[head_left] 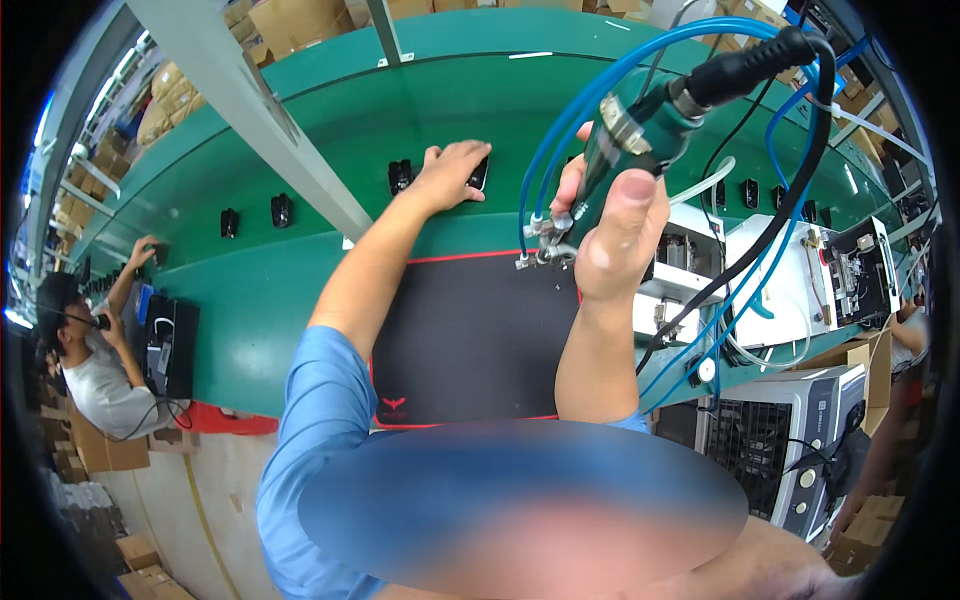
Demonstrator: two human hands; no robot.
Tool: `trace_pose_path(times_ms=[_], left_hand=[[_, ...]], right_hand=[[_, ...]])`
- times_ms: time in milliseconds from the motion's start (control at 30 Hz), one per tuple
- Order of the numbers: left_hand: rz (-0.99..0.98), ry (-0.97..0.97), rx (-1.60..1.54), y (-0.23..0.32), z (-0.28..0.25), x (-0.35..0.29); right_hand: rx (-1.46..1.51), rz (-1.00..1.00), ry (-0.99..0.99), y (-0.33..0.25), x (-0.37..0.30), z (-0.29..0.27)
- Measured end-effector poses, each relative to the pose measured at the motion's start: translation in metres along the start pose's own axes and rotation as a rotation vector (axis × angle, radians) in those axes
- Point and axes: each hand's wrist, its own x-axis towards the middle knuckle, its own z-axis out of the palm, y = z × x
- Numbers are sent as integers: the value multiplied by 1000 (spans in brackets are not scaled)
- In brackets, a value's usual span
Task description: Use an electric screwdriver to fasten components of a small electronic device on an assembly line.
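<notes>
My left hand [452, 178] reaches out over the green bench, its fingers closed around a small black part [481, 177] with a light edge. Much of that part is hidden under the fingers. Just left of it sits another small black part [400, 177]. My right hand [618, 240] is raised above the bench, wrapped round the dark green body of a powered screwdriver [640, 125]. A thick black cable leaves its top end, and blue air hoses run to the metal fittings near its lower end. Below lies a black mat [470, 340] with a red border.
More black parts [282, 210] stand along the bench on both sides. A grey post [260, 110] rises at left. White machines [775, 270] with hoses crowd the right, above a grey cooler unit [790, 440]. A co-worker [105, 370] sits far left beside a black box [172, 345].
</notes>
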Motion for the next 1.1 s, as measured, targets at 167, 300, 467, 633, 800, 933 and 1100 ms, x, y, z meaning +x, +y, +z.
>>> trace_pose_path(times_ms=[167,300,467,633,800,933,1100], left_hand=[[-7,78,-21,-1,8,-3],[-43,125,-119,6,12,-12],[113,151,-446,72,-11,-97],[140,108,-536,121,-1,-177],[188,157,-495,124,15,-198],[173,170,-517,123,17,-191],[163,200,-470,120,16,-190]], right_hand=[[23,-21,0,3,0,5],[38,-8,-41,3,-2,9],[-2,6,-66,0,-4,8],[-26,-3,-46,-6,-13,6],[-74,52,-42,-20,-33,8],[-129,60,-25,-25,-35,6],[-36,-37,-29,-30,-22,8]])
